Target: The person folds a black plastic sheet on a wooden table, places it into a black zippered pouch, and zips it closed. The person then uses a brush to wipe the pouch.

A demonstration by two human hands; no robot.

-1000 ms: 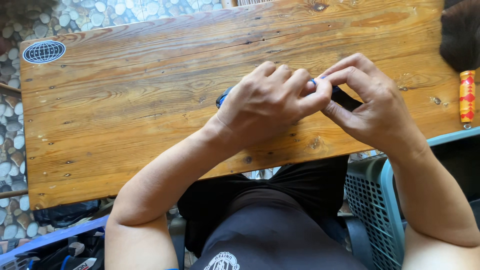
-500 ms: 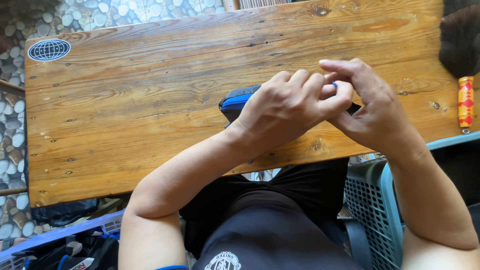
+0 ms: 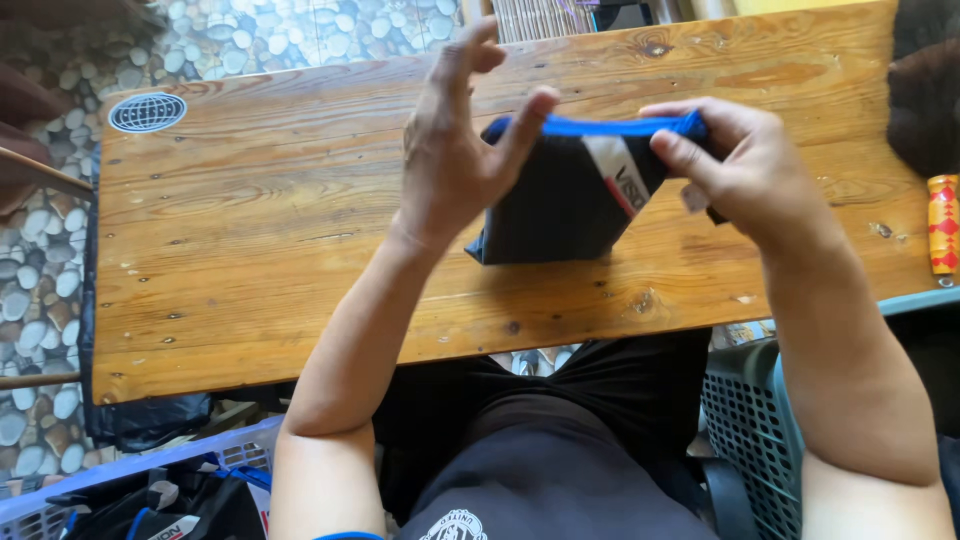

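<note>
A folded dark navy garment (image 3: 560,200) with a bright blue edge and a white and red stripe is lifted off the wooden table (image 3: 250,250), standing on its lower edge. My left hand (image 3: 455,160) pinches the left end of the blue edge between thumb and palm, with the other fingers spread upward. At the right end of that edge, my right hand (image 3: 745,170) grips it with curled fingers. The blue edge is stretched taut between the two hands.
A round white sticker (image 3: 147,112) sits at the table's far left corner. A red and yellow cylinder (image 3: 943,225) lies at the right edge beside a dark furry object (image 3: 925,90). A basket of dark clothes (image 3: 150,495) stands lower left, a green-grey mesh basket (image 3: 745,430) lower right.
Both hands rose from the table, lifting the folded garment upright. The hands moved apart, stretching the blue edge, and my left fingers opened out.
</note>
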